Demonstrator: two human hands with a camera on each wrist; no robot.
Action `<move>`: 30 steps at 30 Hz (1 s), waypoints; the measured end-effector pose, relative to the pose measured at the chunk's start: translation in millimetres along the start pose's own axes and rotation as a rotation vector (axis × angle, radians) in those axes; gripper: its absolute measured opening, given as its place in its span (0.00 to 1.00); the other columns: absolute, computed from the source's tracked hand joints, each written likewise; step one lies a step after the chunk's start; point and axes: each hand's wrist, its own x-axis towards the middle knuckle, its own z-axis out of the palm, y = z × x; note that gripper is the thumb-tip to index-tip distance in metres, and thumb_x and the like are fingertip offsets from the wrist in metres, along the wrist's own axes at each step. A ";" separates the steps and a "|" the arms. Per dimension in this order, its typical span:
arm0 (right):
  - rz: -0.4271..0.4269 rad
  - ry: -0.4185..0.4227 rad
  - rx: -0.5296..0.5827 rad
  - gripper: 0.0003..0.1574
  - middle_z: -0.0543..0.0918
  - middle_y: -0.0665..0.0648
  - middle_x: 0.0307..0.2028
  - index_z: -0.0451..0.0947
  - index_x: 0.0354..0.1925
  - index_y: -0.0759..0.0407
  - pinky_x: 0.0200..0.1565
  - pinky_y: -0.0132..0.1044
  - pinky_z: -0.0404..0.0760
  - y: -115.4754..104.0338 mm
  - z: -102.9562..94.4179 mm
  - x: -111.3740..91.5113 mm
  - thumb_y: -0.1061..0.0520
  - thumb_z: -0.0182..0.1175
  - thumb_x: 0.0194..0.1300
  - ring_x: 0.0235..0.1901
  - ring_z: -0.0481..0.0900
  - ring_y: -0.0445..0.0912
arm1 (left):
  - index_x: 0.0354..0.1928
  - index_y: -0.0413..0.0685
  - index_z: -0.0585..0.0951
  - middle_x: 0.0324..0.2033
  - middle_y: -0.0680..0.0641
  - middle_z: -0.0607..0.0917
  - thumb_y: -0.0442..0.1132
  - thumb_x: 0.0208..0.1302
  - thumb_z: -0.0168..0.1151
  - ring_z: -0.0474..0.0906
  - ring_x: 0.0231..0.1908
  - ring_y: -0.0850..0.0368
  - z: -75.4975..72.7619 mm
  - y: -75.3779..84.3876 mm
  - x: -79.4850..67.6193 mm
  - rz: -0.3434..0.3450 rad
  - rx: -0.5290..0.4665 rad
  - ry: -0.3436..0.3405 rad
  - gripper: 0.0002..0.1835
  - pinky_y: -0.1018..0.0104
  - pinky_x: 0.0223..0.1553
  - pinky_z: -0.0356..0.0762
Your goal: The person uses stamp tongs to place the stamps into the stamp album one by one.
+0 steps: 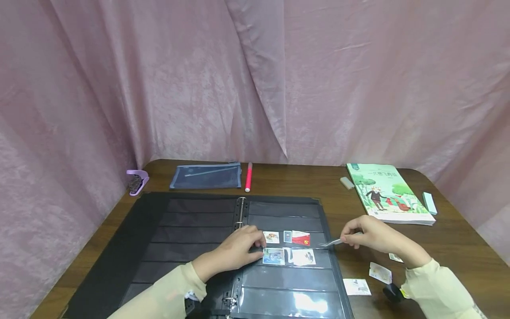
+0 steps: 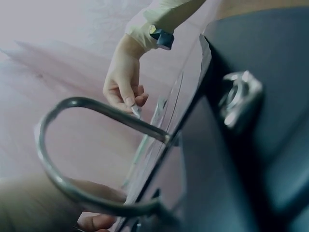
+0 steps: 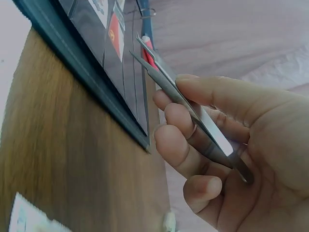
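A black ring-binder stamp album point(image 1: 191, 221) lies spread on the table, its right page point(image 1: 287, 279) made of clear strip pockets. Two rows hold several stamps, among them a red one point(image 1: 301, 238), a blue one point(image 1: 273, 257) and a whitish one point(image 1: 304, 257). My left hand point(image 1: 235, 248) rests on that page near the rings, fingertips beside the stamps at the left. Over the page's right edge, my right hand point(image 1: 368, 232) holds metal tweezers point(image 3: 193, 111) between thumb and fingers. Their tips stand apart with nothing visible between them.
Loose stamps lie right of the album, one point(image 1: 356, 286) near its edge and another point(image 1: 380, 273) by the right sleeve. Behind are a blue mesh pouch point(image 1: 207, 176), pink marker point(image 1: 249, 177), eraser point(image 1: 347, 183), green book point(image 1: 388, 192) and purple clip-like object point(image 1: 137, 181).
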 end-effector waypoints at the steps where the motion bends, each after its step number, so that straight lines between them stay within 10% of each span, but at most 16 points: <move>1: 0.006 0.006 -0.001 0.12 0.78 0.48 0.22 0.80 0.31 0.55 0.26 0.30 0.74 0.5 -0.3 -1.9 0.50 0.56 0.61 0.22 0.75 0.36 | 0.34 0.57 0.76 0.28 0.59 0.73 0.46 0.52 0.64 0.66 0.33 0.67 -1.2 0.0 -0.5 0.004 0.010 -0.004 0.09 0.71 0.39 0.66; 30: 0.066 0.191 -0.053 0.06 0.80 0.46 0.23 0.79 0.33 0.56 0.26 0.28 0.71 36.7 -28.2 -65.6 0.56 0.56 0.60 0.23 0.73 0.32 | 0.40 0.57 0.76 0.32 0.59 0.75 0.55 0.46 0.66 0.68 0.34 0.66 -25.4 51.8 -31.0 0.056 0.292 -0.176 0.20 0.69 0.40 0.69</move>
